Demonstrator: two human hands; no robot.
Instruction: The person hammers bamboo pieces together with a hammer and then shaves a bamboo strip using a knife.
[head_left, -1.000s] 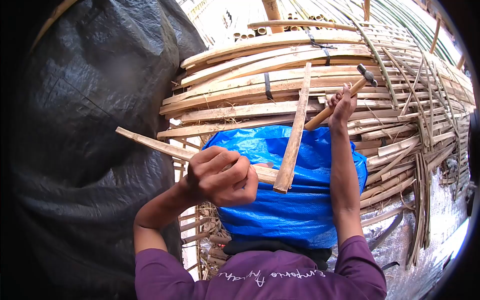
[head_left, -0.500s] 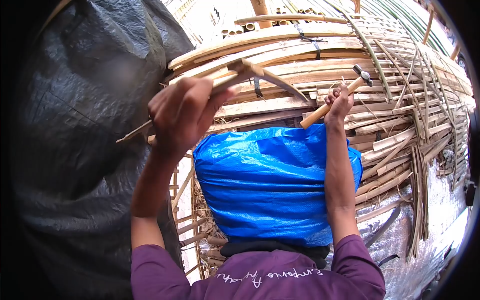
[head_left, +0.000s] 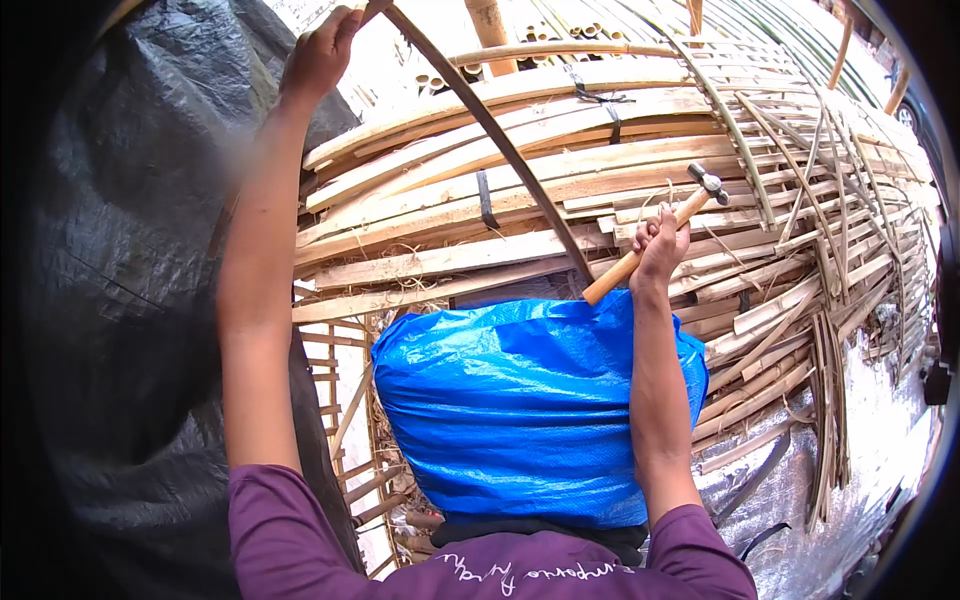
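My left hand point(head_left: 318, 58) is raised at the top left, its fingers closed on a long, thin bamboo strip point(head_left: 490, 130). Part of the strip is cut off by the upper edge of the view. It slants down to the right, its lower end close to the butt of the hammer handle. My right hand point(head_left: 660, 248) grips a ball-peen hammer point(head_left: 692, 208) around its wooden handle, with the metal head pointing up and right. Below both hands, a shiny blue tarp point(head_left: 520, 400) covers my lap.
Stacked split bamboo slats point(head_left: 430, 205), partly tied with black straps point(head_left: 487, 200), spread ahead and to the right. A dark tarp point(head_left: 130, 300) hangs at the left. Silvery sheeting point(head_left: 870, 440) lies at the lower right, and round bamboo poles point(head_left: 560, 40) show behind.
My left hand has moved up and away with the bamboo strip, which now slants more steeply. My right hand still holds the hammer, slightly lower in view.
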